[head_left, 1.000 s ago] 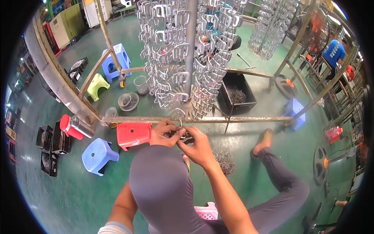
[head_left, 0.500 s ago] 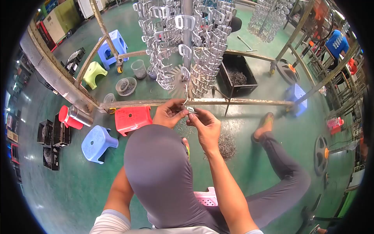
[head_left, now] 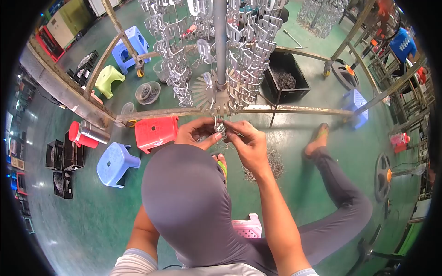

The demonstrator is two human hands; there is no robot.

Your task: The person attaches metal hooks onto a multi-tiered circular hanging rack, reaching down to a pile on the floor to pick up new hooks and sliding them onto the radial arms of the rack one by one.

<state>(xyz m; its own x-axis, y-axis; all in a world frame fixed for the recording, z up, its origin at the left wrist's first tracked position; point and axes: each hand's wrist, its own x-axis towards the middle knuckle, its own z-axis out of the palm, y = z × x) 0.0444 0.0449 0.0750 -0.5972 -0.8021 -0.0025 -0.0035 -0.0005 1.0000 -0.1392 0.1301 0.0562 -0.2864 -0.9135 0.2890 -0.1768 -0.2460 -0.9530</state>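
In front of me hang long strands of linked silver metal buckles point(head_left: 264, 41) around an upright pole point(head_left: 221, 50). A small silver metal buckle point(head_left: 220, 130) is pinched between my two hands, just below a metal hook at the lower end of the rack. My left hand point(head_left: 195, 132) is closed on its left side, with thumb and forefinger together. From the right, my right hand point(head_left: 249, 143) grips the same piece with thumb and fingertips. The fingers partly cover the buckle, so its exact shape is hard to see. A slotted metal disc point(head_left: 207, 94) surrounds the pole's foot.
A rusty frame bar point(head_left: 294, 109) crosses just beyond my hands. Small metal pieces lie in a heap point(head_left: 271, 165) on the floor and in a black crate point(head_left: 294, 92). A red stool point(head_left: 154, 133) and a blue stool point(head_left: 115, 163) stand left. Another person point(head_left: 400, 48) sits far right.
The view has shifted a little, and the hanging strands appear nearer and turned. Both hands remain on the small buckle, with the right fingers bunched closer around it.
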